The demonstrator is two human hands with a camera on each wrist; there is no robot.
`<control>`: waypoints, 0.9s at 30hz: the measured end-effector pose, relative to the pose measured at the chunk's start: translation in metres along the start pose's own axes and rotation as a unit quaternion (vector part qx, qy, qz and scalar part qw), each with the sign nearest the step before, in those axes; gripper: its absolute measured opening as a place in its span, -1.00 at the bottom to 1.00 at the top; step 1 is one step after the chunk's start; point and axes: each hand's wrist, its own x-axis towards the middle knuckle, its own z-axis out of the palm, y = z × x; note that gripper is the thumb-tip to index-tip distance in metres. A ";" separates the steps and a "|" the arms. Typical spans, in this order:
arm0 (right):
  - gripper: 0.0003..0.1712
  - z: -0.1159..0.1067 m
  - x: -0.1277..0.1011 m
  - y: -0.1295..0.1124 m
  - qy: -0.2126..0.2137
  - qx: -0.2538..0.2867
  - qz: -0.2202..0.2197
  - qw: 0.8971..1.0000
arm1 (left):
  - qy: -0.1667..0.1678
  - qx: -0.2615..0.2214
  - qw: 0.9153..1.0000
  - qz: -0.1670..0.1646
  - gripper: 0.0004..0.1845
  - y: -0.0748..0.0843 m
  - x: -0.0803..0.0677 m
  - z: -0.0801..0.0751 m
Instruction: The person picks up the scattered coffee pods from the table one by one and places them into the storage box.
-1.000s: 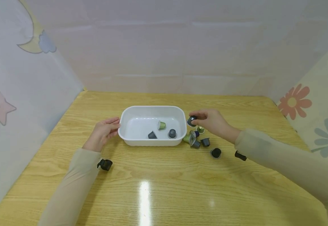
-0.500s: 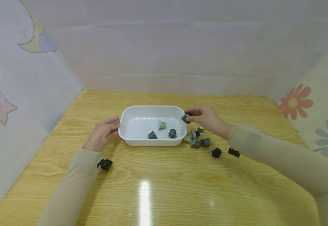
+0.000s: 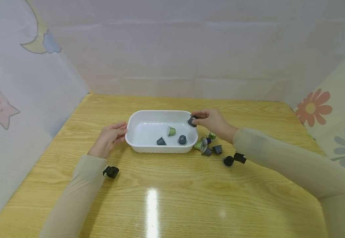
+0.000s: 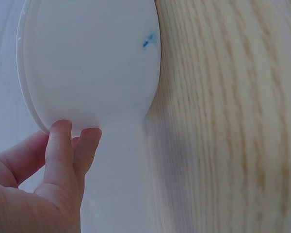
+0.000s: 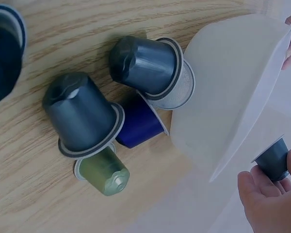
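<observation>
My right hand point(image 3: 215, 125) pinches a dark grey coffee capsule point(image 3: 192, 121) over the right end of a white plastic tub point(image 3: 162, 149). In the right wrist view the held capsule point(image 5: 273, 160) sits between thumb and fingers, beyond the tub's rim. Against the tub's left end rests my left hand point(image 3: 108, 137), its fingers point(image 4: 59, 153) nearly straight and touching the outer wall below the rim. Inside the tub lie a green capsule point(image 3: 171, 131), a dark grey one on its side point(image 3: 161, 141) and another standing on its lid point(image 3: 182, 139).
Several loose capsules lie right of the tub, among them a green one point(image 5: 104, 170), a blue one point(image 5: 140, 121) and dark grey ones point(image 5: 82, 114). A black capsule point(image 3: 228, 161) stands nearer the front. Printed cloth walls point(image 3: 148, 56) border the wooden table point(image 3: 125, 198).
My right hand has carried the dark grey capsule leftward from beside the tub to over its right end. My left hand has stayed at the tub's left end.
</observation>
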 end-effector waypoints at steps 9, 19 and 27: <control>-0.54 0.011 0.014 0.001 0.006 0.025 0.010 1.000 | 0.001 0.006 1.000 0.003 -0.41 0.001 -0.001 0.000; -0.53 0.024 0.027 0.004 -0.001 0.055 0.016 0.998 | 0.001 0.001 1.000 0.005 -0.41 -0.001 0.001 -0.002; -0.53 0.031 0.032 0.005 0.008 0.069 0.019 0.997 | 0.003 0.001 1.000 0.004 -0.41 -0.001 -0.002 -0.002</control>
